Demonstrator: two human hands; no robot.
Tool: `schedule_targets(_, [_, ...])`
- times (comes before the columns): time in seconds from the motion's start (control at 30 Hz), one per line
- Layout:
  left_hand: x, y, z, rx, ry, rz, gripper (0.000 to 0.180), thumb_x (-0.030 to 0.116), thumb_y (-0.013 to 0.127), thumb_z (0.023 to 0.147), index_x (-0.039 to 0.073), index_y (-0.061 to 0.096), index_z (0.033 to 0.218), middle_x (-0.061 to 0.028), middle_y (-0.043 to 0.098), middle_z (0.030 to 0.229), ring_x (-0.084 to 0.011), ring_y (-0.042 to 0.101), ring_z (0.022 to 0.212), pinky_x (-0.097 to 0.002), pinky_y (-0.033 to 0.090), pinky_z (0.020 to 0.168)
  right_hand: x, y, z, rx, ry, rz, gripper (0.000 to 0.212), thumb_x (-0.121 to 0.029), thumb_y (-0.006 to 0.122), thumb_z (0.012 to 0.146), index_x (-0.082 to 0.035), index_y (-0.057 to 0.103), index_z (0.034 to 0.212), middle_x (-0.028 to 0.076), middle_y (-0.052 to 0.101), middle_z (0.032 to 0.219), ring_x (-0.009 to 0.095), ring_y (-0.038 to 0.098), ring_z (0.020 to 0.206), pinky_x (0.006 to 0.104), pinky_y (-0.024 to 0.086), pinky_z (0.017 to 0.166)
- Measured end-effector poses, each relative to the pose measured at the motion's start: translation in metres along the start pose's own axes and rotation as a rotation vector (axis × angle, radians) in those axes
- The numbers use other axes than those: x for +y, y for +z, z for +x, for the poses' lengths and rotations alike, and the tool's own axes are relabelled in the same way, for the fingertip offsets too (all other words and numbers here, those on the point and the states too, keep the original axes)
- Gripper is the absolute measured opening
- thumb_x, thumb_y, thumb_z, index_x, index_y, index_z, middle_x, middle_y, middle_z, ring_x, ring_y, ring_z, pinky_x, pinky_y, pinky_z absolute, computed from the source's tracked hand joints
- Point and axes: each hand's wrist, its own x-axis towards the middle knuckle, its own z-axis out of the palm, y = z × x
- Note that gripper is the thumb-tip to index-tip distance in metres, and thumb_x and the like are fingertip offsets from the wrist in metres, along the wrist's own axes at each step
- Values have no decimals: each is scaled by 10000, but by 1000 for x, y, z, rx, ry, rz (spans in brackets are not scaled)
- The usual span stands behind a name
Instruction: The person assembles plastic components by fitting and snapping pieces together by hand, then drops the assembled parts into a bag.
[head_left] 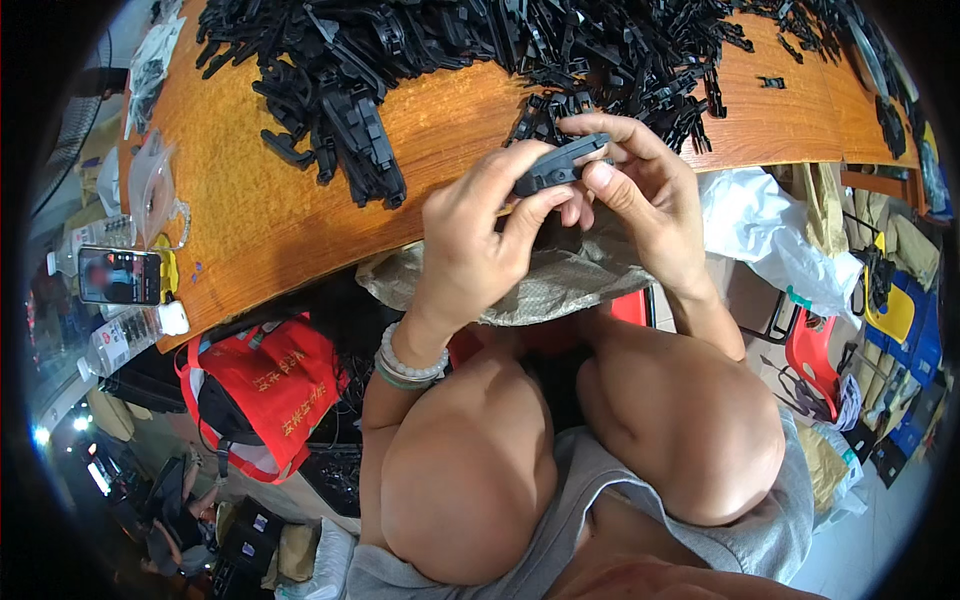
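Observation:
A small black moulded plastic part (560, 170), long and tapering toward the right, is held between my two hands just off the table's near edge. My left hand (485, 215) pinches its broad left end between thumb and fingers. At the narrower right end, my right hand (645, 195) grips it, thumb below and index finger curled over the top. Past my hands, a large heap of black plastic parts (420, 40) covers the back of the wooden table (230, 200). A stack of longer black pieces (355, 145) lies left of my hands.
A woven sack (540, 275) hangs open below the table edge, above my knees. White plastic bags (765, 225) are to the right. A phone (120, 276) and a plastic bottle (130, 335) are at the left, with a red bag (265, 390) lower down. A red stool (812, 360) is at right.

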Motion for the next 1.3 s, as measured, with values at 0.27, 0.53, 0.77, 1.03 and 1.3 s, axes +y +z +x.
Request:
schedule_targets(0.27, [5, 10, -8, 2, 246, 367, 288, 1, 646, 781, -58, 563, 1050, -159, 630, 862, -278, 641, 704, -329, 493, 583, 8, 2, -7, -16, 6, 86, 365, -62, 577, 868, 6, 468, 1210, 36, 567, 885, 52, 534, 652, 183, 430, 568])
schedule_targets(0.53, [5, 10, -6, 13, 330, 345, 288, 15, 643, 785, -66, 563, 1050, -175, 632, 885, -295, 644, 718, -331, 496, 577, 6, 8, -11, 68, -35, 134, 363, -40, 581, 853, 8, 471, 1195, 18, 562, 833, 45, 521, 624, 169, 403, 544])
schedule_targets(0.77, [9, 7, -14, -69, -121, -193, 295, 20, 617, 829, -60, 527, 1098, -120, 635, 838, -177, 650, 670, -266, 509, 550, 14, -9, -7, -38, -58, 69, 227, -151, 529, 927, 21, 552, 1074, 17, 579, 701, 45, 483, 544, 176, 360, 492])
schedule_targets(1.03, [11, 7, -9, -115, -194, -375, 281, -1, 577, 849, -85, 528, 1113, -120, 647, 838, -157, 649, 692, -255, 530, 590, 14, -6, -7, 47, -95, 66, 178, -156, 516, 937, 10, 563, 986, 10, 572, 693, 26, 465, 546, 157, 346, 464])
schedule_targets(1.3, [10, 5, -8, -100, -234, -379, 257, 4, 552, 871, -116, 548, 1098, -131, 642, 798, -161, 652, 665, -240, 523, 589, 9, 1, -10, 101, -104, -23, 182, -161, 547, 923, 13, 565, 974, 10, 577, 679, 24, 465, 542, 157, 350, 465])
